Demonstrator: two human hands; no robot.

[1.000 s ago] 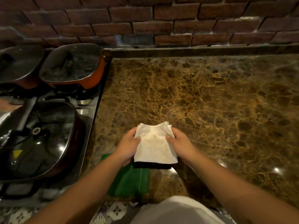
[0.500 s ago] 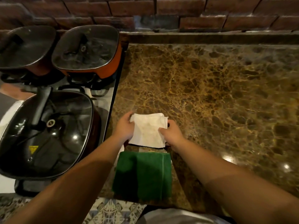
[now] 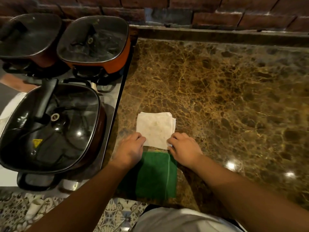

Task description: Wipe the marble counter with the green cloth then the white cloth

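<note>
A folded white cloth (image 3: 155, 129) with faint stains lies flat on the brown marble counter (image 3: 217, 101), near its left side. My left hand (image 3: 130, 150) pinches the cloth's near left corner and my right hand (image 3: 184, 148) pinches its near right corner. A folded green cloth (image 3: 153, 176) lies flat just in front of the white one, by the counter's front edge, partly under my wrists.
A stove (image 3: 115, 96) borders the counter on the left with three lidded pans: a black one (image 3: 50, 128) in front, an orange one (image 3: 95, 42) and a dark one (image 3: 28, 37) behind. A brick wall (image 3: 217, 12) rises behind a raised marble ledge (image 3: 217, 33).
The white cloth, held up in both hands a second ago, has come down flat onto the counter beyond the green cloth. My view has tilted down and shifted left.
</note>
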